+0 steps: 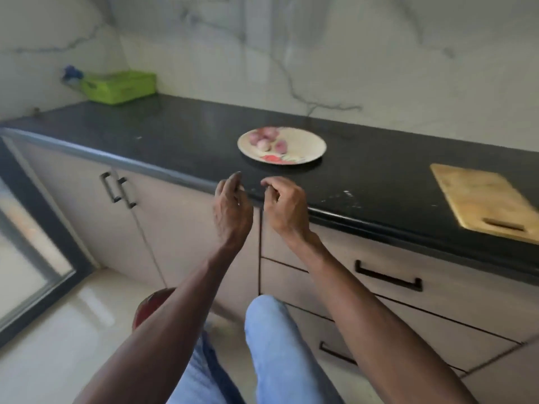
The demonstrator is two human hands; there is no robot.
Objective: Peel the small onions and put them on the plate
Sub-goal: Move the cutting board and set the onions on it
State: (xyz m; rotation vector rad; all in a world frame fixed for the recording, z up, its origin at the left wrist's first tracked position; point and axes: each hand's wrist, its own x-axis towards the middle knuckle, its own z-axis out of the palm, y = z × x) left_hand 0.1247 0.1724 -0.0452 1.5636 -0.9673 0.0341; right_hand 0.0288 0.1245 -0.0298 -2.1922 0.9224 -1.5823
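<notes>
Several small onions (267, 139) lie on the far-left part of the plate (313, 142), which sits on the black tabletop (180, 132) a little back from its front edge. Both hands hang in front of that edge, near each other but apart. The left hand (232, 209) has its fingers loosely extended with nothing in it that I can make out. The right hand (284, 205) has its fingers curled inward; whether it pinches a scrap of skin or nothing at all I cannot tell, since the picture is blurred.

One risk, as I judge it, is a careless reach: the plate is light-looking and sits near the edge, so a hand catching its rim could tip it or slide it, and the round onions would roll off across the tabletop or down to the floor. Thin, papery skin may also tear in bits and cling to the fingers.

Nothing stands between the hands and the plate. A wooden cutting board (482, 202) lies well to the right, overhanging the front edge a little. A green box (119, 86) sits in the far left corner against the marble wall. Cabinet doors and drawers run below, and a red object (150, 306) shows on the floor by the person's knees.
</notes>
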